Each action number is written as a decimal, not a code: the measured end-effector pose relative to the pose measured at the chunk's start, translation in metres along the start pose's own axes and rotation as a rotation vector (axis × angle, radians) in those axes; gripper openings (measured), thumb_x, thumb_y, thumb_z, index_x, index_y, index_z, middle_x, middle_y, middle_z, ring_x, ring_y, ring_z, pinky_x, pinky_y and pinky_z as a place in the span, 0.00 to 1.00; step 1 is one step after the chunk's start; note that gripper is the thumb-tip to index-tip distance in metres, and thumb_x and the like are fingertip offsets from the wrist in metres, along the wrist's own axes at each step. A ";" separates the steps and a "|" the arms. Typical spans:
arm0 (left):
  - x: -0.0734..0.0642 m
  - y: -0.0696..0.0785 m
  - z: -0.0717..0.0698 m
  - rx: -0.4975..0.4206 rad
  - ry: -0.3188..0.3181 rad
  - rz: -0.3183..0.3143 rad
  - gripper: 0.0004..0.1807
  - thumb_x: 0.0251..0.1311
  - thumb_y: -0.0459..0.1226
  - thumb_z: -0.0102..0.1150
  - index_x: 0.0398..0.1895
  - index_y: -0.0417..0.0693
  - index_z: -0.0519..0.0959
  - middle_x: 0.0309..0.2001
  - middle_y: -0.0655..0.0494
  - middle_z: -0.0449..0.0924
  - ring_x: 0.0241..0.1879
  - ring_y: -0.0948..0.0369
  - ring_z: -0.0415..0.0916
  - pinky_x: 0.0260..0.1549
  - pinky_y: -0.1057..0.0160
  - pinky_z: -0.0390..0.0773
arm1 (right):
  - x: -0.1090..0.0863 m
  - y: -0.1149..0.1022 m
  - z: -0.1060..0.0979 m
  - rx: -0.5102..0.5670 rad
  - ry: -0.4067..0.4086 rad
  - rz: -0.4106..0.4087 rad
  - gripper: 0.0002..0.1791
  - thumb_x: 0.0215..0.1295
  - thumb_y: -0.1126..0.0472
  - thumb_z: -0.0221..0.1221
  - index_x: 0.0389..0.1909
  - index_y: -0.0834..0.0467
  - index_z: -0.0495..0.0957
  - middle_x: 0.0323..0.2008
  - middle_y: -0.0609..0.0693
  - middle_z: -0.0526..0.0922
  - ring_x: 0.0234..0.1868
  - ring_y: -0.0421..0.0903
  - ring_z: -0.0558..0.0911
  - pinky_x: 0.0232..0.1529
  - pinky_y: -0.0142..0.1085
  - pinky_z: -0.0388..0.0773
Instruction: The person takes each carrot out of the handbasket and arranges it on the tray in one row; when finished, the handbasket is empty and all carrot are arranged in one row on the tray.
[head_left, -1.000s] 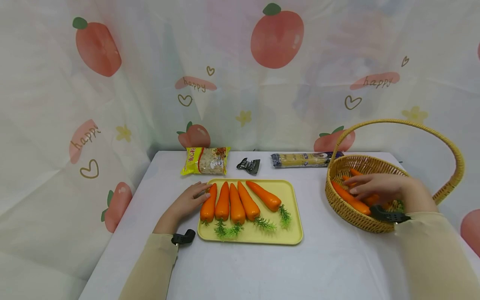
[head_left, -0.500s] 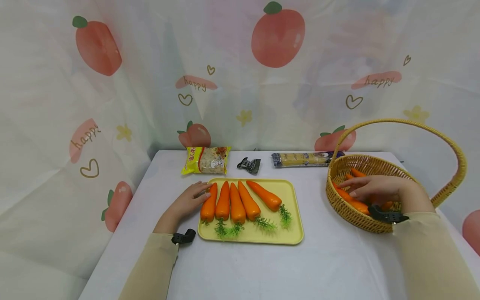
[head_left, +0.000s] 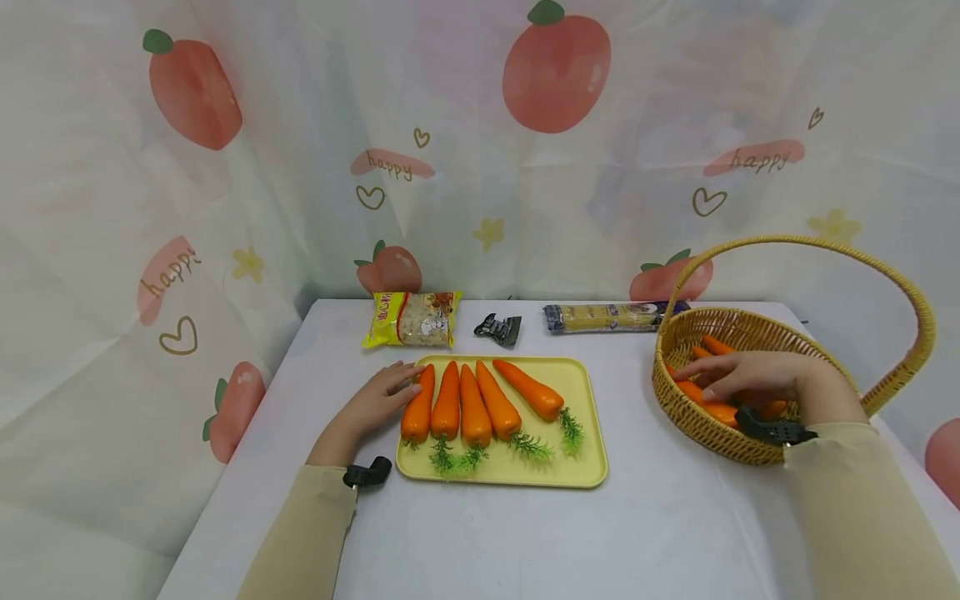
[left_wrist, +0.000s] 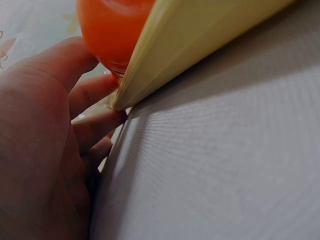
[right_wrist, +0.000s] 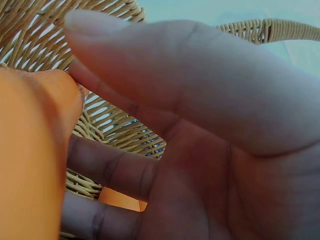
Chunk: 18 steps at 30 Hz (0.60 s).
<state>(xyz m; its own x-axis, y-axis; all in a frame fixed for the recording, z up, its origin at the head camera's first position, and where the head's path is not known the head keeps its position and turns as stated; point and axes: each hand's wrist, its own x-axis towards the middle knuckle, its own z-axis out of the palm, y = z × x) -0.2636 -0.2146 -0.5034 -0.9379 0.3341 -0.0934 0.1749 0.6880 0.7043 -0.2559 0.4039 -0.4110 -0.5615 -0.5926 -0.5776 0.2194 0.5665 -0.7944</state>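
Note:
My left hand (head_left: 377, 402) rests at the left edge of a yellow tray (head_left: 585, 417). Its thumb lies by the leftmost orange carrot (head_left: 417, 410), and other fingertips touch the tray's rim (left_wrist: 131, 82) in the left wrist view. Several carrots with green tops lie on this tray, the rightmost carrot (head_left: 529, 392) slanting. Over in a wicker basket (head_left: 675, 425), my right hand (head_left: 765, 379) reaches over a carrot (head_left: 705, 402). In the right wrist view, fingers pass behind that carrot (right_wrist: 30, 160), while the thumb (right_wrist: 150, 65) stays extended and apart from it. Those fingertips are hidden.
More carrots (head_left: 716, 345) lie inside the basket, whose tall handle (head_left: 911, 308) arches over it. Along the table's back edge are a yellow food bag (head_left: 414, 319), a small black packet (head_left: 498, 330) and a long noodle pack (head_left: 603, 317). A printed curtain hangs behind.
My right hand has shifted slightly left and settled over the carrot in the basket, then has barely moved. The left hand and the tray's carrots stay in place.

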 end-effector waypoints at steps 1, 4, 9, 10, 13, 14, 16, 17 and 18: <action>0.000 0.000 0.000 0.001 0.000 0.000 0.32 0.68 0.61 0.50 0.73 0.67 0.66 0.77 0.53 0.57 0.79 0.48 0.43 0.75 0.38 0.44 | 0.000 0.000 0.000 -0.004 -0.002 -0.006 0.29 0.75 0.63 0.49 0.75 0.59 0.58 0.63 0.54 0.72 0.56 0.48 0.80 0.56 0.40 0.80; 0.000 0.000 0.000 -0.001 0.000 0.001 0.32 0.68 0.60 0.50 0.73 0.66 0.66 0.77 0.53 0.57 0.79 0.48 0.43 0.75 0.38 0.45 | 0.001 0.000 0.000 -0.012 -0.005 -0.014 0.30 0.75 0.64 0.50 0.75 0.60 0.56 0.64 0.54 0.71 0.57 0.47 0.80 0.57 0.40 0.80; 0.000 0.000 0.000 -0.001 0.000 0.004 0.31 0.68 0.60 0.50 0.72 0.66 0.66 0.77 0.52 0.58 0.79 0.48 0.43 0.75 0.37 0.45 | 0.000 0.000 0.002 -0.056 0.041 -0.005 0.32 0.73 0.63 0.53 0.75 0.58 0.57 0.69 0.61 0.63 0.56 0.45 0.80 0.55 0.39 0.81; 0.000 0.000 0.000 -0.002 0.000 0.004 0.31 0.68 0.60 0.50 0.72 0.66 0.66 0.77 0.52 0.57 0.79 0.48 0.43 0.75 0.37 0.45 | -0.001 0.000 0.002 -0.068 0.051 -0.002 0.32 0.72 0.63 0.54 0.75 0.58 0.58 0.70 0.64 0.60 0.56 0.45 0.80 0.55 0.38 0.81; 0.000 0.001 0.000 -0.002 0.001 0.002 0.31 0.68 0.60 0.50 0.72 0.67 0.66 0.77 0.53 0.57 0.79 0.48 0.43 0.75 0.37 0.45 | -0.001 0.001 0.003 -0.096 0.075 0.004 0.33 0.71 0.61 0.56 0.75 0.57 0.58 0.73 0.68 0.54 0.56 0.44 0.79 0.53 0.37 0.81; 0.000 0.001 0.000 -0.001 0.000 0.000 0.31 0.68 0.61 0.50 0.72 0.67 0.66 0.77 0.53 0.57 0.79 0.48 0.43 0.75 0.37 0.45 | -0.001 0.001 0.003 -0.103 0.078 0.005 0.33 0.71 0.61 0.57 0.75 0.56 0.58 0.73 0.69 0.52 0.56 0.43 0.78 0.53 0.36 0.81; 0.000 0.001 0.000 0.002 0.000 -0.001 0.31 0.68 0.61 0.50 0.72 0.67 0.66 0.77 0.53 0.57 0.79 0.49 0.43 0.75 0.38 0.45 | -0.001 0.002 0.003 -0.110 0.078 0.001 0.33 0.71 0.61 0.57 0.75 0.56 0.58 0.74 0.69 0.51 0.57 0.41 0.77 0.53 0.36 0.80; 0.001 0.001 0.000 0.003 -0.001 0.000 0.31 0.68 0.61 0.50 0.73 0.67 0.66 0.77 0.53 0.57 0.79 0.49 0.43 0.75 0.37 0.45 | -0.001 0.003 0.002 -0.110 0.075 -0.005 0.33 0.71 0.61 0.56 0.75 0.57 0.58 0.74 0.69 0.50 0.57 0.41 0.77 0.53 0.36 0.81; 0.001 0.000 0.000 0.005 -0.001 0.002 0.32 0.68 0.61 0.50 0.73 0.67 0.66 0.77 0.53 0.57 0.79 0.49 0.43 0.75 0.38 0.45 | -0.001 0.003 0.002 -0.107 0.072 -0.010 0.33 0.71 0.62 0.56 0.75 0.57 0.58 0.74 0.69 0.50 0.57 0.41 0.77 0.53 0.37 0.81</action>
<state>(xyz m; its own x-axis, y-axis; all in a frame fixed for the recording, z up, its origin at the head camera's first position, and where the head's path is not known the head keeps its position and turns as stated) -0.2642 -0.2140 -0.5036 -0.9371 0.3364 -0.0926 0.1785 0.6901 0.7013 -0.2530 0.4051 -0.4133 -0.6202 -0.5576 -0.5518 0.1295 0.6209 -0.7731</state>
